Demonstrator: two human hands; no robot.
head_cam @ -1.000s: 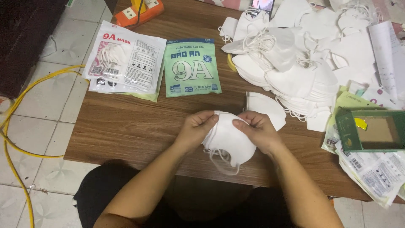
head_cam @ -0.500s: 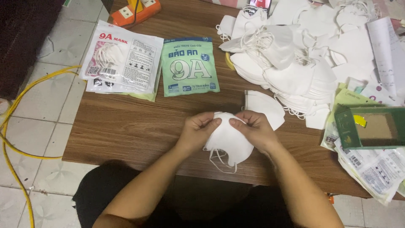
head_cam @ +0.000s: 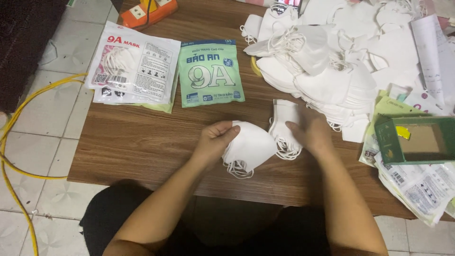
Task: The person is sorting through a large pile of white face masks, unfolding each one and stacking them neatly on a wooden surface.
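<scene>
Now mid-stacking: left hand point(head_cam: 215, 142) grips a small stack of white masks point(head_cam: 249, 148) above the table point(head_cam: 137, 142); right hand point(head_cam: 310, 134) rests open on another folded stack point(head_cam: 283, 124). Next probably merging both, edges aligned.

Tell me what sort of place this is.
Probably a home workspace for packing face masks: a wooden table on tiled floor, a pile of loose white masks, and printed mask packets.

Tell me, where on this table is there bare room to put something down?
Bare wood lies left of the left hand, below the white packet and green packet. The right side is crowded: mask pile, green box, leaflets.
</scene>
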